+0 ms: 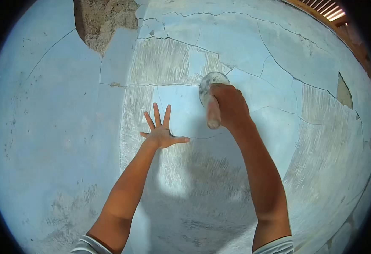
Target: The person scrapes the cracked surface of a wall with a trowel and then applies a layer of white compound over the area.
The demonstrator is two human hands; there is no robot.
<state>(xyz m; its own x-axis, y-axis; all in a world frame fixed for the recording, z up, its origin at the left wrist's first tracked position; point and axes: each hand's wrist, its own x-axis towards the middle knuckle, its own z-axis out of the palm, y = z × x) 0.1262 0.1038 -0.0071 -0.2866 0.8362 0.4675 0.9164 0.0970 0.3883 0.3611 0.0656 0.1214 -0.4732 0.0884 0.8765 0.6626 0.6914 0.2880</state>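
Observation:
My right hand (231, 105) is closed round a trowel with a rounded, grey-smeared blade (209, 83) and a worn wooden handle (213, 115) that points down toward me. The blade overlaps the pale blue wall (181, 103), just below a scraped patch (164, 61). Lower and to the left, my left hand (160, 134) lies spread against the same wall with nothing in it, its fingers pointing up and the thumb out to the right. Rough scratch marks run down the wall around that hand.
Cracks (274, 63) cross the upper wall. At the top left, fallen plaster leaves a brown hole (105, 23); a smaller gap (344, 91) shows at the right. Another scratched strip (319, 139) runs down the right side. A wooden beam (321, 19) edges the top right.

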